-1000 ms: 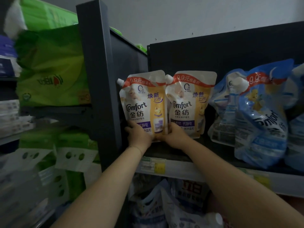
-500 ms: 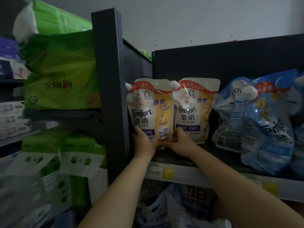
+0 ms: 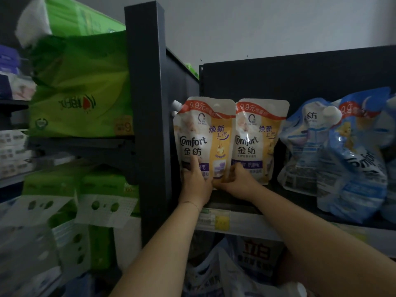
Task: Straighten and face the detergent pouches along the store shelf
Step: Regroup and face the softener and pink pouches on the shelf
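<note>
your left hand (image 3: 196,181) presses flat-fingered on the left pouch (image 3: 201,133), likely holding it upright; right hand (image 3: 235,179), just beside, pinches the right pouch (image 3: 257,138) base to square its label.

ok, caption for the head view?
Left hand presses left yellow pouch, right hand grips right yellow pouch; blue pouches lean alongside.
</note>
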Demonstrator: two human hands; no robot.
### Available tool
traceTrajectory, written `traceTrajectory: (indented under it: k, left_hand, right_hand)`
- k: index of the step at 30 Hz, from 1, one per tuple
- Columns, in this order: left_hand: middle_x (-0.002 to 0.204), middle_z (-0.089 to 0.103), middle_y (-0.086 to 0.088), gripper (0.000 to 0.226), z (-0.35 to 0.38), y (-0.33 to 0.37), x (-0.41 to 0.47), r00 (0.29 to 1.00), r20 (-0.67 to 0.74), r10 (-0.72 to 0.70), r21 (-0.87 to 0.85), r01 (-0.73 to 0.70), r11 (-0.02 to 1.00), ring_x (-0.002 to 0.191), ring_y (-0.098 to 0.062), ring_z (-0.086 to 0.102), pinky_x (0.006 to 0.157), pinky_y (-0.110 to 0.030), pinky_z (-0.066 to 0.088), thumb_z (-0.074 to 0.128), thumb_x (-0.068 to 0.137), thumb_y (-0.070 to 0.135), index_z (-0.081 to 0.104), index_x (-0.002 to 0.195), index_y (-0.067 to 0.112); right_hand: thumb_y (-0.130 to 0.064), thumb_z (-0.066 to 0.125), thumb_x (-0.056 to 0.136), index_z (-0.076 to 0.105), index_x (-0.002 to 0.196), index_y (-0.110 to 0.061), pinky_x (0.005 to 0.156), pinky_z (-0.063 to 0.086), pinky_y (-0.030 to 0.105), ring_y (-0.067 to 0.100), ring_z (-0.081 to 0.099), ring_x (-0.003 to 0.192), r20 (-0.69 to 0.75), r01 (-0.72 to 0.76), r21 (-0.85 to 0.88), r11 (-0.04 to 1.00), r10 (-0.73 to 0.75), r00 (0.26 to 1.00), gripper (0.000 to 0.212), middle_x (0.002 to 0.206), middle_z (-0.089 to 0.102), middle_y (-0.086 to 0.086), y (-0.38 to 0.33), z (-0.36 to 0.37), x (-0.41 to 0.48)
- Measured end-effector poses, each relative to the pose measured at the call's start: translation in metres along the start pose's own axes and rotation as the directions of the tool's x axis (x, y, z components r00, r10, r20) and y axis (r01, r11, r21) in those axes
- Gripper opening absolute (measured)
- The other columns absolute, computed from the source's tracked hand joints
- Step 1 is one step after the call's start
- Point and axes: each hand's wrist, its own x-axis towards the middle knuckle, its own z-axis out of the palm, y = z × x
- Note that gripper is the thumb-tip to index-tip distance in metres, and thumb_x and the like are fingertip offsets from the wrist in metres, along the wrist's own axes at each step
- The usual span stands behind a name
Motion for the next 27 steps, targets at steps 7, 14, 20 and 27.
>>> traceTrajectory:
  k: [7,14,20,27]
  left_hand:
    - [0.122,0.039,-0.011,0.026,-0.005,0.014,-0.015,0.973,-0.144,0.181,0.42,-0.105,0.902,0.092,-0.029,0.055,0.064,-0.03,0.037,0.049,0.096,0.036,0.048,0.112,0.016]
    - [0.081,0.06,-0.01,0.01,-0.012,0.024,-0.013,0.859,0.101,0.502,0.642,-0.442,0.626,0.054,-0.03,0.062,0.04,-0.028,0.039,0.057,0.087,0.02,0.058,0.088,0.01]
    - [0.116,0.056,0.002,0.034,0.004,0.08,-0.038,0.829,0.396,0.395,0.471,-0.552,0.687,0.098,-0.022,0.058,0.069,-0.032,0.045,0.048,0.095,0.045,0.045,0.12,0.022]
    - [0.128,0.052,-0.009,0.078,0.123,0.145,-0.079,0.792,0.563,0.234,-0.029,-0.264,0.964,0.117,-0.026,0.053,0.095,-0.043,0.049,0.055,0.071,0.059,0.04,0.131,0.012]
  right_hand:
    - [-0.029,0.062,0.089,0.048,0.133,-0.02,0.1,0.046,0.038,0.025,0.052,0.121,0.17,0.242,-0.544,0.804,-0.176,0.969,0.048,0.134,0.055,0.005,-0.011,-0.019,-0.023]
    - [-0.032,0.045,0.095,0.052,0.087,-0.017,0.068,0.048,0.033,0.023,0.059,0.085,0.186,0.347,-0.864,0.365,-0.409,0.893,0.018,0.096,0.061,0.002,-0.022,-0.082,-0.085]
    - [-0.032,0.042,0.096,0.057,0.094,-0.016,0.061,0.044,0.031,0.024,0.059,0.08,0.235,0.348,-0.921,0.172,-0.467,0.853,0.023,0.09,0.062,0.003,-0.008,-0.135,-0.128]
    - [-0.029,0.056,0.07,0.055,0.053,-0.015,0.04,0.038,0.024,0.019,0.051,0.045,0.168,0.289,-0.952,0.104,-0.611,0.774,0.021,0.05,0.052,-0.001,0.008,-0.192,-0.158]
